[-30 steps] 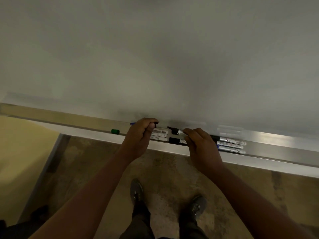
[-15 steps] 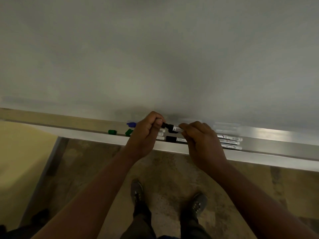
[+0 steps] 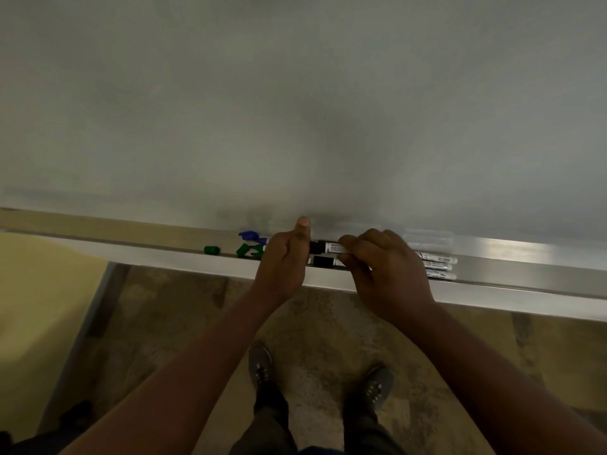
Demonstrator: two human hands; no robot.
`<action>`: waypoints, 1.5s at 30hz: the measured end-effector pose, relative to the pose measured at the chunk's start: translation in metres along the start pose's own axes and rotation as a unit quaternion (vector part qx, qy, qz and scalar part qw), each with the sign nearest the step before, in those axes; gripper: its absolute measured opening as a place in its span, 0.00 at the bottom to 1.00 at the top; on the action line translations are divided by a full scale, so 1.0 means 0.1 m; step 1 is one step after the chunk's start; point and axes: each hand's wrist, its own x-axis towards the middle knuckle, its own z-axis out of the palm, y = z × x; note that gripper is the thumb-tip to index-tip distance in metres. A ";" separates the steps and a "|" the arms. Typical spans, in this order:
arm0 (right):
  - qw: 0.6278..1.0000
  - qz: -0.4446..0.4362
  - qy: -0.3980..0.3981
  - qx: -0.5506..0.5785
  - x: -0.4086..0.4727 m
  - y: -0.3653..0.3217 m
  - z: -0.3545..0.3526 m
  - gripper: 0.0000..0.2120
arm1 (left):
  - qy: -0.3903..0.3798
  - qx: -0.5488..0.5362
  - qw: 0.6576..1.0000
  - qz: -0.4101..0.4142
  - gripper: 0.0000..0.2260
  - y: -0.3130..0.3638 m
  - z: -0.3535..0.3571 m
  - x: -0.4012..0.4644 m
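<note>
Running lengthwise along the long silver aluminium tray (image 3: 512, 254), the white-barrelled, black-capped marker (image 3: 330, 247) is spanning from the left hand (image 3: 284, 267), curling round its cap end, to the right hand (image 3: 387, 270), pinching its barrel.

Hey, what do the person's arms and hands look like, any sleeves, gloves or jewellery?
No gloves on the left hand or the right hand, and no rings show. The forearms are bare up to the picture's edge: no sleeves, watch or bands in view.
</note>
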 end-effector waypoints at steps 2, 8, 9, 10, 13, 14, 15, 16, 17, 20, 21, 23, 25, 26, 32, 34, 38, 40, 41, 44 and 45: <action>1.000 0.009 0.009 -0.005 -0.02 -0.04 0.02 0.11 | 0.023 -0.008 0.999 -0.026 0.30 0.00 0.06 0.00; 0.998 0.027 0.045 -0.024 -0.13 -0.02 0.05 0.11 | 0.008 0.009 0.998 -0.054 0.26 0.02 0.15 -0.01; 0.998 0.039 0.043 -0.017 -0.18 -0.01 0.08 0.10 | -0.004 0.031 0.998 -0.062 0.26 0.00 0.15 -0.03; 0.998 0.050 0.035 -0.007 -0.23 0.01 0.10 0.09 | -0.017 0.055 0.996 -0.072 0.26 -0.02 0.16 -0.04; 0.997 0.075 0.009 0.011 -0.35 0.10 0.18 0.08 | -0.052 0.112 0.990 -0.073 0.27 -0.04 0.19 -0.07; 0.996 0.082 -0.001 0.018 -0.37 0.15 0.21 0.08 | -0.063 0.130 0.987 -0.065 0.26 -0.05 0.21 -0.07; 0.996 0.089 -0.014 0.022 -0.38 0.20 0.23 0.08 | -0.078 0.146 0.985 -0.055 0.24 -0.06 0.22 -0.07; 0.995 0.096 -0.030 0.023 -0.38 0.24 0.26 0.08 | -0.094 0.161 0.981 -0.045 0.22 -0.08 0.23 -0.06; 0.993 0.102 -0.046 0.024 -0.37 0.28 0.29 0.09 | -0.109 0.175 0.978 -0.034 0.20 -0.10 0.24 -0.05; 0.991 0.110 -0.077 0.027 -0.34 0.36 0.41 0.09 | -0.137 0.197 0.971 0.021 0.09 -0.19 0.29 -0.03; 0.990 0.114 -0.080 0.029 -0.32 0.38 0.44 0.09 | -0.146 0.192 0.970 0.038 0.07 -0.22 0.29 -0.03; 0.988 0.122 -0.086 0.035 -0.31 0.43 0.51 0.10 | -0.152 0.202 0.966 0.056 0.12 -0.30 0.31 -0.04; 0.986 0.123 -0.101 0.040 -0.30 0.49 0.56 0.13 | -0.127 0.240 0.960 0.076 0.13 -0.38 0.29 -0.01; 0.985 0.125 -0.109 0.044 -0.30 0.51 0.59 0.15 | -0.112 0.261 0.955 0.088 0.12 -0.40 0.28 0.01; 0.988 0.121 -0.093 -0.019 -0.25 0.68 0.66 0.14 | -0.098 0.304 0.938 0.134 0.11 -0.52 0.30 0.08; 0.987 0.110 -0.100 -0.056 -0.23 0.74 0.68 0.14 | -0.105 0.314 0.934 0.136 0.14 -0.55 0.33 0.09; 0.985 0.104 -0.106 -0.085 -0.23 0.81 0.75 0.15 | -0.108 0.354 0.921 0.121 0.18 -0.61 0.36 0.12; 0.984 0.101 -0.104 -0.104 -0.25 0.83 0.77 0.14 | -0.102 0.361 0.919 0.119 0.18 -0.65 0.37 0.13; 0.983 0.097 -0.103 -0.118 -0.26 0.84 0.78 0.14 | -0.099 0.362 0.919 0.118 0.18 -0.66 0.38 0.13; 0.980 0.087 -0.096 -0.152 -0.28 0.89 0.79 0.14 | -0.091 0.363 0.919 0.125 0.16 -0.68 0.38 0.12; 0.980 0.084 -0.092 -0.153 -0.28 0.91 0.80 0.13 | -0.087 0.365 0.918 0.131 0.16 -0.70 0.39 0.11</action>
